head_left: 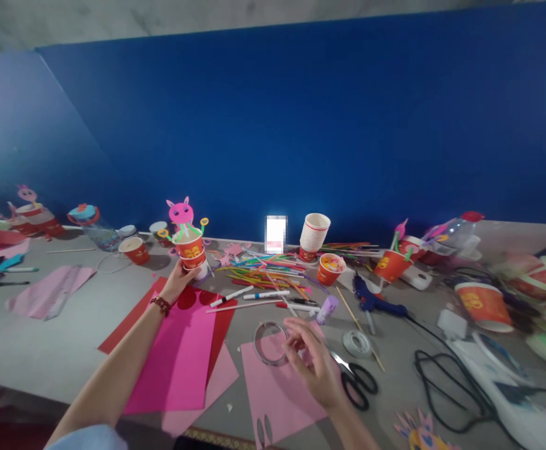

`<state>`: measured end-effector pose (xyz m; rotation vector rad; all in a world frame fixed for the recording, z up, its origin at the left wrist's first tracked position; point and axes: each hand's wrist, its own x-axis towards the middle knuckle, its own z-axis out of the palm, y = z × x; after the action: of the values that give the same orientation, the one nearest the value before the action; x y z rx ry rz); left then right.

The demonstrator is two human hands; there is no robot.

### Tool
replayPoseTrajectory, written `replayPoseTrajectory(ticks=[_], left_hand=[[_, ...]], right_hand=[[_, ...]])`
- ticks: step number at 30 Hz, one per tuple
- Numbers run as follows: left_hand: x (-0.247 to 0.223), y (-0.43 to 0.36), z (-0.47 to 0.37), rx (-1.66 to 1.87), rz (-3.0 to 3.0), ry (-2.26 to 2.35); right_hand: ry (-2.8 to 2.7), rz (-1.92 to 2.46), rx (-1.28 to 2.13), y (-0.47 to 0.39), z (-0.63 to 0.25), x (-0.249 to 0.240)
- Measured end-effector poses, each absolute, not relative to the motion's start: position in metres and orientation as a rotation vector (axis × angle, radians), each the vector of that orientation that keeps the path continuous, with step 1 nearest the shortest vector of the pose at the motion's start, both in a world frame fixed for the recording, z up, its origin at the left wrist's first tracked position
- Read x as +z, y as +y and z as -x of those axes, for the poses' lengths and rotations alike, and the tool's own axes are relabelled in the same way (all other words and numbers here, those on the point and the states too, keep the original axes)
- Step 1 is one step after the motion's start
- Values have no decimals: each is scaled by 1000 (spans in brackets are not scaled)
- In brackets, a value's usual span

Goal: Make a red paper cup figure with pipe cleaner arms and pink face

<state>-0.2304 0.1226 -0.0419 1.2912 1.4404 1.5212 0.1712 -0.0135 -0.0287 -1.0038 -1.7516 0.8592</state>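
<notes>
My left hand [178, 282] is closed around the lower part of a red paper cup [190, 249] at the back left of the table. Out of this cup rises a bright pink paper figure [180, 212] with pointed ears and green pipe-cleaner arms. Over the pale pink sheet [277, 394], my right hand [314, 362] hovers with loosely bent fingers apart and nothing visible in them. Its fingertips are near a roll of tape [272, 343]; whether they touch it I cannot tell. Beside that hand lie black-handled scissors [358, 381] and a smaller tape roll [357, 343].
Bright pink sheets [174, 356] lie under my left arm. Pipe cleaners [258, 269], markers [266, 295] and a purple glue stick [328, 309] fill the middle. A blue glue gun [376, 302] trails its cord at right. Stacked white cups [315, 232] stand by the blue partition [301, 125].
</notes>
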Motion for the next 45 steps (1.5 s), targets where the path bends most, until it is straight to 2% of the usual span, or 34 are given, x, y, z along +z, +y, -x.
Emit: replayPoseTrajectory(ticks=[22,28,37,41,43,45], left_hand=[[-50,118,230,1397,-1426,1446],[-39,110,229,1405,-1538,1451],[-14,51,214,1683,-1801,1710],[-12,7,156,1338,-2152,1529],[-11,-4,123,944,-2404,1283],[-10,-5,95,718,-2484,1200]], right_hand=[[-1759,969,842,-14,-171,-29],[-1754,983,836,-14,-171,-28],[-1613,1118,791,-10,-172,-36],[-1389,1120,881,-12,-174,-32],[-1275,1114,925,-11,-175,-30],[-1215,1125,948,-9,-177,-29]])
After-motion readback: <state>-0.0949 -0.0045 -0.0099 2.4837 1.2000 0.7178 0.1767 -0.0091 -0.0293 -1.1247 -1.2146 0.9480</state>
